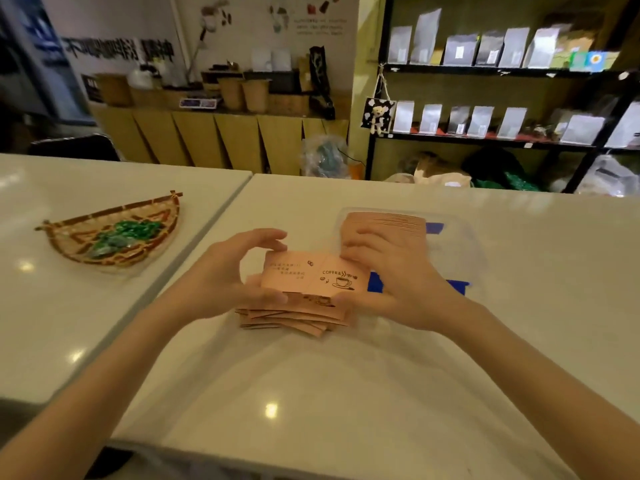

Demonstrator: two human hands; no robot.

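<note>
A pink paper coffee sleeve point(311, 277), printed with "COFFEE" and a steaming cup, is held flat between both hands just above the white table point(346, 393). My left hand point(228, 271) grips its left end, fingers over the top edge and thumb under the bottom edge. My right hand point(391, 275) grips its right end the same way. Directly beneath lies an untidy pile of the same sleeves point(294, 317). Behind my right hand, a neat stack of pink sleeves point(391, 221) rests in a clear plastic wrapper point(460, 244) with blue markings.
A woven bamboo tray point(114, 233) holding green wrapped pieces sits on the adjoining white table point(69, 306) at left, with a seam between the two tables. Beyond the tables stand a wooden counter with cups and a black shelf of silver bags point(485, 123).
</note>
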